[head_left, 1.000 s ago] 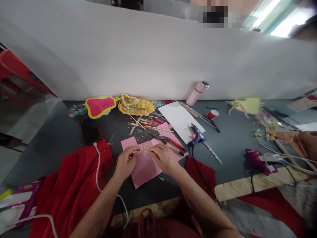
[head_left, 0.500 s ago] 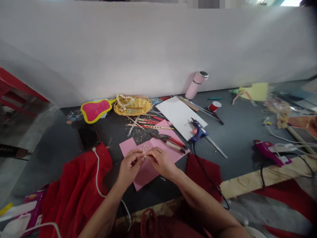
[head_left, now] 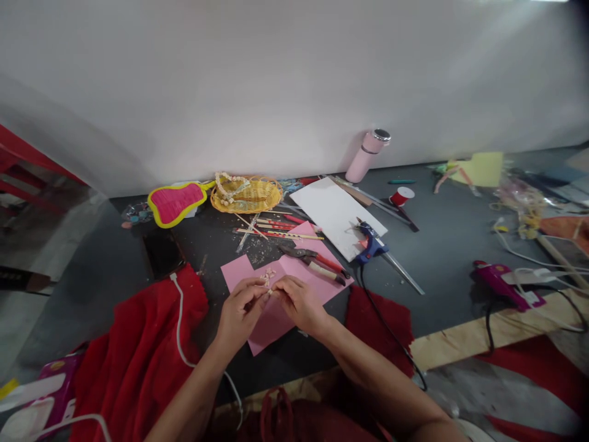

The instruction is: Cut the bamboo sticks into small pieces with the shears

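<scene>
My left hand (head_left: 242, 307) and my right hand (head_left: 298, 302) meet over a folded pink paper sheet (head_left: 271, 322), fingertips pinched close together. Between them is a tiny pale piece (head_left: 270, 292), too small to name. Just beyond the fingers, several small pale bits (head_left: 268, 275) lie in a little heap on the paper. Pliers-like cutters (head_left: 317, 264) with red and cream handles rest on the sheet's far right part. Red and wooden sticks (head_left: 276, 230) lie behind it, among scattered chips.
A blue glue gun (head_left: 370, 244) rests at a white board (head_left: 334, 212), its black cord trailing toward me. At the back stand a yellow basket (head_left: 257, 195) and a pink flask (head_left: 365, 156). Red cloth (head_left: 147, 344), a phone (head_left: 163, 253) and a white cable (head_left: 181, 319) lie left.
The view has tilted down slightly. Both hands stay pinched together at the same place over the pink paper, with only slight finger movement.
</scene>
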